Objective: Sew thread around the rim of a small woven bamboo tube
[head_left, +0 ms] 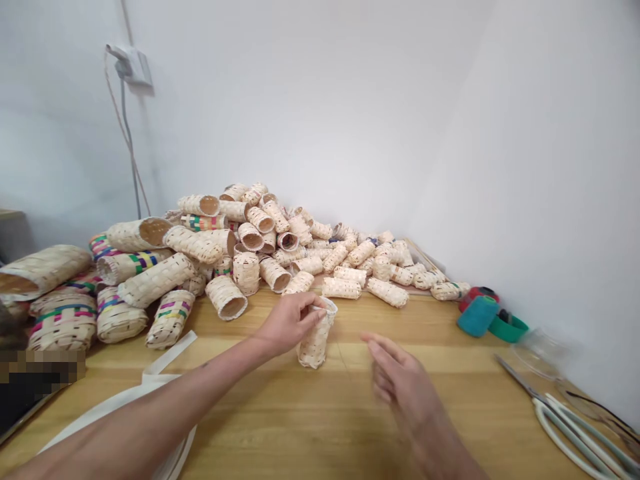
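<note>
My left hand (295, 320) pinches the rim of a small woven basket (316, 343), a pale cylinder with a white-edged mouth at the top. The basket stands nearly upright, tilted a little, above the wooden table. To its right, my right hand (397, 373) is apart from it and blurred by motion, its thumb and index finger pressed together and the other fingers curled. A thin thread (344, 357) hangs between the basket and my right hand. Whatever sits in the right pinch is too small to make out.
A heap of woven baskets (260, 243) fills the back and left. White strip (167, 357) lies under my left forearm. At the right are a blue thread spool (479, 316), a green ring-shaped holder (509, 329), scissors (540, 403) and eyeglasses (600, 417). A dark device (30, 393) lies at left.
</note>
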Motion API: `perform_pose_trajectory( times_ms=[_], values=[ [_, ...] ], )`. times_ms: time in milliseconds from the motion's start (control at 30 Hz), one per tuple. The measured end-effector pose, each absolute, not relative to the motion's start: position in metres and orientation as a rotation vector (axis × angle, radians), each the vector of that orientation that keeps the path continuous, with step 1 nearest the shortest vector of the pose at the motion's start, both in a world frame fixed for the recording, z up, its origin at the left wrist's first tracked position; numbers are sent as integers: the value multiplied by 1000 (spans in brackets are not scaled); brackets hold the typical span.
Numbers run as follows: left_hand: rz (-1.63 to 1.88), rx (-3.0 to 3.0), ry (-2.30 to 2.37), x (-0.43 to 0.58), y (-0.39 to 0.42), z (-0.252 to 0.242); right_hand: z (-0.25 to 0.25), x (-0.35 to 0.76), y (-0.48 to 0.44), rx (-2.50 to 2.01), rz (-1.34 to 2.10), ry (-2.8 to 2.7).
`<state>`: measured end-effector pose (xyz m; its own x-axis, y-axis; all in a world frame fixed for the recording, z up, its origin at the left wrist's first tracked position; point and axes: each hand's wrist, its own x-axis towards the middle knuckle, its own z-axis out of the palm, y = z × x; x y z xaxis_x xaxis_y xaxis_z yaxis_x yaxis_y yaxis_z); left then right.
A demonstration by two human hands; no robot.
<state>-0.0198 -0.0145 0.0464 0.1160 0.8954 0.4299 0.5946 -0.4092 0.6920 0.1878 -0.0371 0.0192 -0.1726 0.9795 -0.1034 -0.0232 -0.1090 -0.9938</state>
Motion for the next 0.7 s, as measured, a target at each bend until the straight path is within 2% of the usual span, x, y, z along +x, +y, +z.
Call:
perform_pose_trajectory(
  times_ms=[100, 167, 233, 367, 433, 633, 700],
  values=[
    [1196, 2058, 1421, -20, -14, 45, 17, 160, -20, -1028, 1726, -1133],
    [1191, 2067, 1395, -20, -13, 43, 13, 152, -16, -1049, 1776, -1205],
    [1177, 2078, 1393, -21, -13, 41, 8, 150, -16, -1130, 1676, -1361],
    [1167, 2092, 1406, -19, -14, 41, 3, 152, -19, -1248, 1138, -1700],
    [1173, 2101, 1389, -18, -15, 42, 3, 153, -19, -1254, 986, -1766],
    [1164, 2077, 1432, -17, -17, 44, 6, 151, -24, -1179, 1040, -1798],
    [1178, 2075, 1428, -17, -17, 45, 9, 152, -36, -1073, 949, -1883]
  ],
)
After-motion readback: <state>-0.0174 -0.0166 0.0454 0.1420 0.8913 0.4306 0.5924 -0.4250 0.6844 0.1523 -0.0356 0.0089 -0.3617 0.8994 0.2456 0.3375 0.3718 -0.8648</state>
